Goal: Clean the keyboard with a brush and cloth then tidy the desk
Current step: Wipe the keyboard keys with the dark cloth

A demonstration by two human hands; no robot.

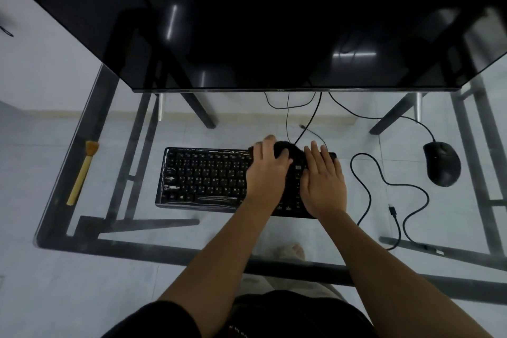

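Left grip (pixel 267 170) and right grip (pixel 323 184) both flat, fingers straight, pressing cloth (pixel 290 151) on keyboard (pixel 205 173) right end. Brush (pixel 82 173) at surface (pixel 219 236) left edge.

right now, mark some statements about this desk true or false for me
1. The brush lies left of the keyboard, in neither hand. True.
2. The mouse sits left of the keyboard. False: the mouse is to its right.
3. The left hand rests on the dark cloth at the keyboard's right part. True.
4. The right hand holds the brush. False: the right hand lies flat on the keys.
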